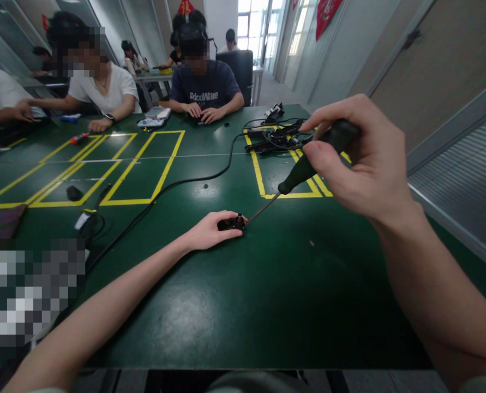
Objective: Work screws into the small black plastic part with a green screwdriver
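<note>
A small black part (238, 221) with a round knob on top rests on the green table (267, 284). My left hand (214, 230) holds it from the left, thumb and fingers closed around its sides. Up on the right, my right hand (359, 155) grips the dark green handle of a screwdriver (298, 173). The screwdriver slants down to the left, and its thin metal tip meets the right side of the black part. Whether the tip sits in a screw is too small to tell.
A black cable (177, 183) crosses the table from lower left to a heap of black parts (273, 139) at the back. Yellow tape (130, 202) marks rectangles. People (205, 82) sit across the table. A dark pouch (3, 224) lies left.
</note>
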The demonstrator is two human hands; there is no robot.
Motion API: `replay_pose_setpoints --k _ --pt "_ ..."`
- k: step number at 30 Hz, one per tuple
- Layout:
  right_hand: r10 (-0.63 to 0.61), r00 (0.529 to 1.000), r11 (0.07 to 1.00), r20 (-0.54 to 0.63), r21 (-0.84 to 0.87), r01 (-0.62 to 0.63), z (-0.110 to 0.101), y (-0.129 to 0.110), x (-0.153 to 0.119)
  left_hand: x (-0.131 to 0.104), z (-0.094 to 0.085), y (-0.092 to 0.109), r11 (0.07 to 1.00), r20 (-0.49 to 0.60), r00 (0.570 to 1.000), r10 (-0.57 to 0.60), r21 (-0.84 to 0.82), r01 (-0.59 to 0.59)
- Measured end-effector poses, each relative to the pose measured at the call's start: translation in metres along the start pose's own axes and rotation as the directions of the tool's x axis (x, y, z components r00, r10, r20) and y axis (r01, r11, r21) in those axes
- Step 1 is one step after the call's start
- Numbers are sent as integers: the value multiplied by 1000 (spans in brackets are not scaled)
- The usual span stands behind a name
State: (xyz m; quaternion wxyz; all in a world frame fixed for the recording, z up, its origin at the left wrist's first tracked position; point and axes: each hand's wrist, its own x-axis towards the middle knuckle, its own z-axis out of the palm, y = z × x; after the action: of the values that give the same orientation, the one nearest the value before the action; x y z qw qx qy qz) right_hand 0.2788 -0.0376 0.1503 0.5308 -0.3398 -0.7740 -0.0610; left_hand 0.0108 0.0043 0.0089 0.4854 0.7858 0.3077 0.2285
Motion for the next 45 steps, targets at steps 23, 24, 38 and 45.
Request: replay_pose_setpoints --k 23,24,38,45 --pt "102 994 993 -49 -52 -105 0 -4 0 1 2 -3 1000 -6 1000 5 -28 -5" --pt "93 995 995 -36 -28 -94 0 -3 0 1 2 -3 1000 -9 1000 1 -24 -1" --pt "24 998 999 61 -36 -22 -4 -5 0 1 1 -4 999 2 999 38 -16 -38" --pt "53 999 994 -1 -99 -52 -3 -7 0 0 1 -5 999 0 999 37 -14 -37"
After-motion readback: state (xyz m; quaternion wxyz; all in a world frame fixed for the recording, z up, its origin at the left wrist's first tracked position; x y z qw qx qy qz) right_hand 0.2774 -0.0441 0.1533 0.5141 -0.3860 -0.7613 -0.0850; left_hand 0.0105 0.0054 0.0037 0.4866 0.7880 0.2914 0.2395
